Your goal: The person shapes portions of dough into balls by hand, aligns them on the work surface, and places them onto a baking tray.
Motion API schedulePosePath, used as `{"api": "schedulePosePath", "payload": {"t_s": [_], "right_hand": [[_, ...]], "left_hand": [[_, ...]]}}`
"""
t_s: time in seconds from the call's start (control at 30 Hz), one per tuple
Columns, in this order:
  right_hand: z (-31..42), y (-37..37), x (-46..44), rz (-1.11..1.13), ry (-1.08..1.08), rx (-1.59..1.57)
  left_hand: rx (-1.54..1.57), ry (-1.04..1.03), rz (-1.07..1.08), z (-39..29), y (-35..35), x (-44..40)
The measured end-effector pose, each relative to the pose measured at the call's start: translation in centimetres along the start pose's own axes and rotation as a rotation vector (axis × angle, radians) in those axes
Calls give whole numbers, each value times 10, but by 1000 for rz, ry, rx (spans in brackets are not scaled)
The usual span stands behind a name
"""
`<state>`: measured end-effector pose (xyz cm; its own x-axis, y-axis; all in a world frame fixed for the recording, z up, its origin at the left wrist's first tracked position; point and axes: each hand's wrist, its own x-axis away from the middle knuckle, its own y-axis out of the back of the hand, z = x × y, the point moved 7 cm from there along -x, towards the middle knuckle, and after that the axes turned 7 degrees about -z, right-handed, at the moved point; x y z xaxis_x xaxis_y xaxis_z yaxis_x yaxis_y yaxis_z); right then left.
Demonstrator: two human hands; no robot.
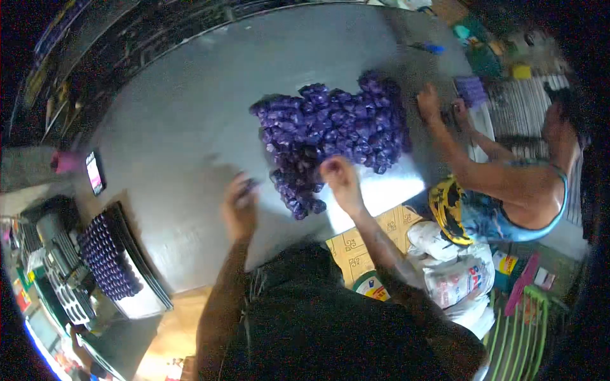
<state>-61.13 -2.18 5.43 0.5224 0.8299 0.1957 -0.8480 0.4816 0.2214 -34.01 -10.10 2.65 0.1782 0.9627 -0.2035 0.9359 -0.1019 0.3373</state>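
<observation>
A large patch of shiny purple, crumpled-looking pieces (337, 124) covers the middle of the grey tabletop (171, 152). Over the table, left of the patch, my left hand (240, 208) is raised and blurred, with its fingers closed around a small dark piece. My right hand (343, 184) is at the near edge of the patch, fingers curled together. Whatever those fingers pinch is hidden or too small to name. The exact kind of the purple pieces cannot be made out.
A phone (94, 173) lies at the table's left side. Below it, a board with rows of purple pieces (111, 257) rests on a stack. On the right, a co-worker (508, 190) handles a purple block (470, 92). White sacks (454, 273) sit beside me.
</observation>
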Motion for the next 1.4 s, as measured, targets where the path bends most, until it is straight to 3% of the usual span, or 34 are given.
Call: {"api": "schedulePosePath", "payload": {"t_s": [0.03,0.07,0.1,0.13,0.2,0.27,0.3,0.37,0.4,0.5,0.6,0.67,0.77,0.83,0.9,0.97,1.07,1.1,1.17,1.23,1.3,1.33,1.4], "right_hand": [[-22,-10,22,84,-86,27],[-16,-23,48,153,-34,236],[-10,-38,72,212,17,455],[-22,-53,97,345,-104,480],[-78,-91,145,679,-257,582],[-162,-111,182,863,-279,673],[-161,-119,182,653,312,791],[-99,-124,187,372,957,839],[-47,-125,171,341,1005,810],[-60,-176,152,329,983,861],[-67,-183,169,6,973,756],[-68,-171,177,104,912,718],[-59,-184,141,283,850,622],[-26,-215,79,224,724,734],[-36,-228,79,214,632,784],[-42,-233,121,259,838,521],[-68,-224,113,363,871,697],[-62,-232,98,371,879,696],[-26,-250,54,196,827,684],[-16,-259,21,131,824,669],[-33,-276,29,430,658,558],[-24,-268,51,401,1052,758],[-19,-253,50,352,1462,946]], "left_hand": [[334,449,-151,6,38,18],[87,464,-186,37,85,48],[376,421,-343,90,123,89],[633,556,-386,131,167,128],[126,489,-425,167,239,190],[-288,352,-255,165,264,205],[-442,244,-165,163,267,202],[-647,45,-23,161,270,178],[-717,-20,22,156,269,157],[-754,-78,-4,146,274,105],[-631,-23,-70,192,271,137],[-594,-85,-32,223,267,177],[-782,-187,145,189,269,135],[-845,-223,-14,148,255,62],[-658,-60,-134,201,250,56],[-558,-28,-179,248,245,106],[-679,-238,4,239,262,114],[-746,-103,75,217,266,91],[-814,30,147,235,257,52],[-551,83,-175,268,241,6],[-516,74,-261,278,221,30],[-502,36,-242,284,215,56],[-451,-89,-97,274,213,84]]}}
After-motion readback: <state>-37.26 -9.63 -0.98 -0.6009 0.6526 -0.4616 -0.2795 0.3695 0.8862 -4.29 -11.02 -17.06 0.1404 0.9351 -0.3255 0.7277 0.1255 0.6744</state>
